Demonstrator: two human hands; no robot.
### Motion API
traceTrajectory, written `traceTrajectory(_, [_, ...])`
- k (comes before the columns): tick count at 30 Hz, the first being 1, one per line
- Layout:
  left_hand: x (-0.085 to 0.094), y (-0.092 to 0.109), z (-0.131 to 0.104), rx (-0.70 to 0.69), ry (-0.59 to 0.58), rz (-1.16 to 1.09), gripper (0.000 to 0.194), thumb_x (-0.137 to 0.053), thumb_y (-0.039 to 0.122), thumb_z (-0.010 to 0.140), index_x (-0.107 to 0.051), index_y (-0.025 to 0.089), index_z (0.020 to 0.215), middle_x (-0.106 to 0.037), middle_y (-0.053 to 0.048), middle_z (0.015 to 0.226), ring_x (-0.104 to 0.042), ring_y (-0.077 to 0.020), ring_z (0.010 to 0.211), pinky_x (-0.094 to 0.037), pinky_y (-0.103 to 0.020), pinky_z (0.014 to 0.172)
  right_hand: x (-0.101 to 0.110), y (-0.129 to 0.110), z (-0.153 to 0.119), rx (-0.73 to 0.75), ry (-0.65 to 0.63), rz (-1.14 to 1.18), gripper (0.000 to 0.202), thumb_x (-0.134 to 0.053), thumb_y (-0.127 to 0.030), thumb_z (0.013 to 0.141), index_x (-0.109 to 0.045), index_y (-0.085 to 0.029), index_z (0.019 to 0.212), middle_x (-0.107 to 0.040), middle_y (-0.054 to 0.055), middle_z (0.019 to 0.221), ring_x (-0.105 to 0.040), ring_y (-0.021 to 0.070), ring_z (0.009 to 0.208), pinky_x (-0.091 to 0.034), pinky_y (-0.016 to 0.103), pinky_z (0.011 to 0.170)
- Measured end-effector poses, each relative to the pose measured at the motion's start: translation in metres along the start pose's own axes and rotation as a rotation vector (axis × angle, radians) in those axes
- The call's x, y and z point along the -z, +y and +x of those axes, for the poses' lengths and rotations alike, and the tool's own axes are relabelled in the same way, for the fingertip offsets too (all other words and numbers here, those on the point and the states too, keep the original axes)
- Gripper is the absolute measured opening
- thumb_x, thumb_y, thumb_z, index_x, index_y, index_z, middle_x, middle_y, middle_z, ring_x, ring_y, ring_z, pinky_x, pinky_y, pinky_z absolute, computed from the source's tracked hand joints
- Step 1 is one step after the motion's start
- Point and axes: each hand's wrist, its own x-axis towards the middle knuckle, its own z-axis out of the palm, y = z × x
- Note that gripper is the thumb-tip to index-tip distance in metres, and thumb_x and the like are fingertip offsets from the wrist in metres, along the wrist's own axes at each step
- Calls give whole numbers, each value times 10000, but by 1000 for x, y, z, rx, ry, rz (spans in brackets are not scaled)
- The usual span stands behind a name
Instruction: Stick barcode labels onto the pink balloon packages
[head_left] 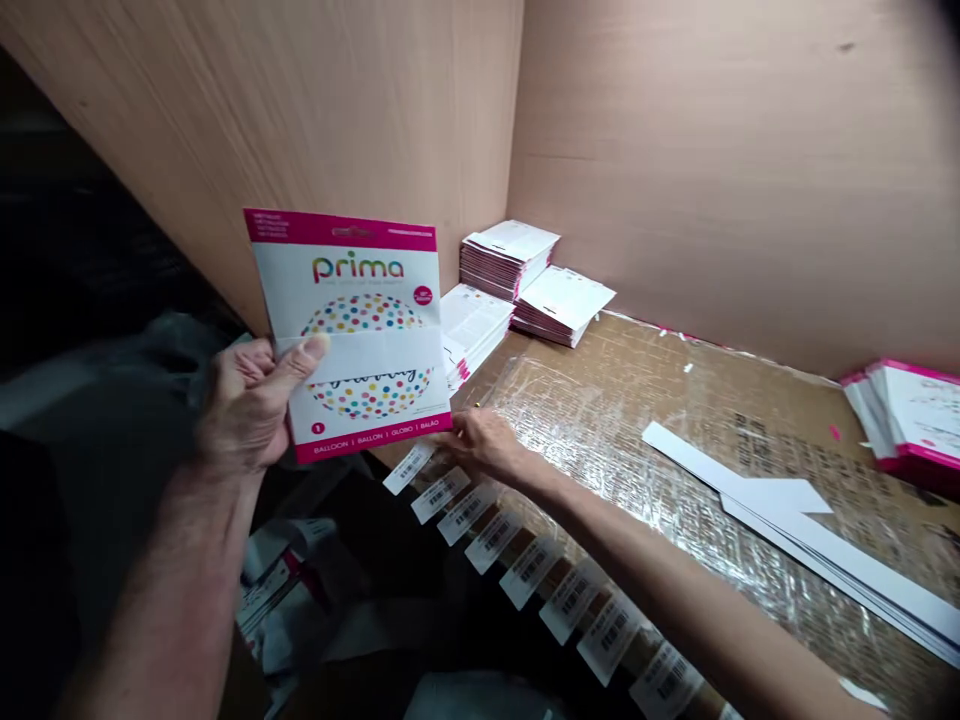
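Note:
My left hand [251,405] grips a flat balloon packet [367,400] by its left side, thumb on the front. The packet is white with pink strips at top and bottom, a "prima" logo and a dotted balloon picture. A white paper band [360,354] crosses its middle. Just below the packet's lower right corner, my right hand [484,440] has its fingers curled and pinched at the upper end of a barcode label [409,468]. Its fingertips are partly hidden. Several more barcode labels [495,540] hang in a row along the table edge.
Stacks of balloon packets [510,255] stand in the back corner, with another pile [919,410] at the right. White paper strips [817,550] lie on the plastic-wrapped cardboard surface [600,410]. Wooden panels [712,170] enclose the back and left. Plastic-wrapped items [289,590] lie below the edge.

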Motion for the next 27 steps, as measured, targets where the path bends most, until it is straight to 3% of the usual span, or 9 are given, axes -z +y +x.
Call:
traceTrajectory(3, [12, -6, 0, 30, 37, 13, 462, -908, 334, 489, -696, 121, 841, -724, -21, 644, -716, -255, 672, -629, -398, 654, -16, -25, 5, 9, 3, -87, 106, -646, -263, 836, -694, -174, 805, -690, 71, 894, -574, 150, 722, -333, 248, 547])
traceTrajectory(5, [12, -12, -2, 58, 53, 11, 460, -903, 346, 493, -689, 122, 833, -723, -18, 639, -708, -246, 631, -625, -390, 632, -10, -31, -12, 48, -8, -31, 81, -637, -245, 838, -685, -179, 827, -684, 46, 818, -568, 137, 675, -346, 250, 546])
traceTrajectory(7, [4, -19, -5, 110, 26, 2, 420, -878, 361, 542, -672, 121, 817, -720, -11, 633, -694, -224, 586, -615, -377, 613, 9, -29, -38, 101, -23, 239, 116, -622, -287, 861, -665, -184, 830, -661, 13, 715, -566, 120, 619, -384, 243, 546])
traceTrajectory(9, [-14, -28, -12, 192, -56, -23, 374, -850, 378, 593, -657, 123, 788, -709, -4, 610, -679, -204, 551, -601, -350, 587, 33, -22, -65, 112, 32, 645, 205, -642, -373, 855, -640, -178, 791, -642, 0, 666, -567, 107, 585, -428, 239, 548])
traceTrajectory(11, [-41, -37, -21, 261, -160, -63, 355, -835, 405, 615, -653, 133, 755, -703, -6, 597, -671, -199, 534, -585, -315, 552, 56, -12, -85, 64, 174, 924, 272, -702, -430, 800, -624, -176, 743, -631, -5, 640, -559, 102, 559, -452, 243, 539])
traceTrajectory(15, [-99, -55, -41, 345, -312, -136, 375, -836, 448, 597, -673, 151, 757, -703, -11, 612, -657, -209, 519, -543, -280, 482, 85, 11, -102, -89, 493, 1034, 314, -804, -427, 681, -606, -183, 683, -622, -21, 605, -530, 93, 524, -451, 242, 516])
traceTrajectory(18, [-128, -67, -51, 354, -394, -137, 355, -830, 443, 609, -669, 148, 721, -676, -1, 584, -625, -186, 500, -519, -265, 472, 92, 30, -107, -176, 613, 1020, 338, -825, -427, 642, -594, -181, 651, -610, -27, 590, -518, 87, 517, -435, 231, 502])
traceTrajectory(22, [-146, -77, -54, 340, -413, -112, 378, -834, 434, 607, -589, 147, 601, -613, 12, 543, -553, -138, 457, -453, -226, 419, 91, 50, -112, -218, 668, 1007, 349, -828, -432, 632, -589, -177, 641, -621, -18, 617, -525, 88, 537, -429, 229, 513])
traceTrajectory(27, [-153, -77, -56, 355, -417, -62, 379, -839, 431, 595, -590, 148, 633, -628, 6, 565, -566, -151, 460, -489, -255, 450, 82, 66, -110, -219, 686, 972, 343, -797, -453, 676, -595, -176, 672, -626, -7, 627, -519, 96, 533, -420, 235, 514])
